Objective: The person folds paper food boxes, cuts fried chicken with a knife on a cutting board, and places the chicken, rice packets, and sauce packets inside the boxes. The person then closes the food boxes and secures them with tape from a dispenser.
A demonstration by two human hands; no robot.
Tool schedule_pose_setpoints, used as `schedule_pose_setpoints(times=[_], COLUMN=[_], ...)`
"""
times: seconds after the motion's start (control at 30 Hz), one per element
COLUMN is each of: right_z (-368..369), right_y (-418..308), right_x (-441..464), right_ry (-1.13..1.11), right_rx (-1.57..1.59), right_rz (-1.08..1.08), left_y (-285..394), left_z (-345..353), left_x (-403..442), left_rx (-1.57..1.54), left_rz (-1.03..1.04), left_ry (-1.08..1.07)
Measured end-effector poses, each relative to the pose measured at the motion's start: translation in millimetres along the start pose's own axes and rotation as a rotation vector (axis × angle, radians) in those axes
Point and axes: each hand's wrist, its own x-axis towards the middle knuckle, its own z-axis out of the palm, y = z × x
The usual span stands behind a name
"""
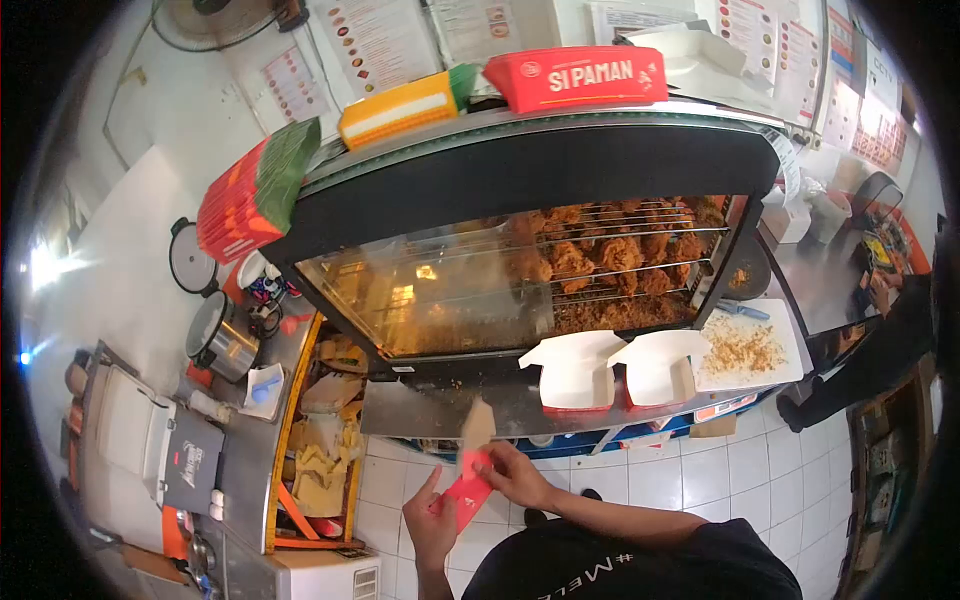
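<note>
Low in the head view, in front of my dark shirt, I hold a red cardboard food box (466,499) between both hands; it looks partly folded, and a pale flap sticks up from its far end. My left hand (432,520) grips its near left side, index finger raised. My right hand (516,474) closes on its right side, fingers over the edge. Beyond them, on the steel counter, stand two open white-lined boxes, a left box (577,373) and a right box (660,375). The insides of both look bare.
A glass warming cabinet (520,160) holds fried chicken (620,255) on racks. A white cutting board (770,350) with crumbs and a knife (742,312) lies right. Stacked red cartons (240,215) top the cabinet. Left are a pot (228,340) and another person (860,350) stands far right.
</note>
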Motion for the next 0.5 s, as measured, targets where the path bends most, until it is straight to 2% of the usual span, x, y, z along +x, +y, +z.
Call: schedule_pose_setpoints(times=[0.03, 0.07, 0.17, 0.3, 0.33, 0.4, 0.43, 0.5], right_z=[-10, -17, -42, -69, -71, -83, -91, -108], right_y=[-6, -10, -34, -60, -42, -35, -32, -21], right_x=[-3, -5, -12, -16, -15, -12, -8, 2], right_ry=[-0.011, -0.162, -0.308, -0.314, -0.417, -0.429, -0.434, -0.227], right_rx=[-0.165, -0.156, -0.101, -0.216, -0.331, -0.362, -0.381, -0.226], right_rz=[-0.201, -0.220, -0.193, -0.552, -0.548, -0.483, -0.453, -0.448], left_y=[6, 9, 27, 43, 46, 62, 66, 2], left_z=[6, 13, 22, 30, 30, 20, 8, -42], left_x=[2, 3, 1, 2, 1, -6, -10, -24], left_rx=[-0.031, -0.062, -0.046, -0.202, -0.219, -0.137, -0.063, -0.057], left_rz=[0.041, 0.079, 0.102, 0.013, -0.016, -0.073, -0.230, -0.229], left_ry=[0.026, 0.051, 0.132, 0.139, 0.118, 0.042, 0.063, 0.006])
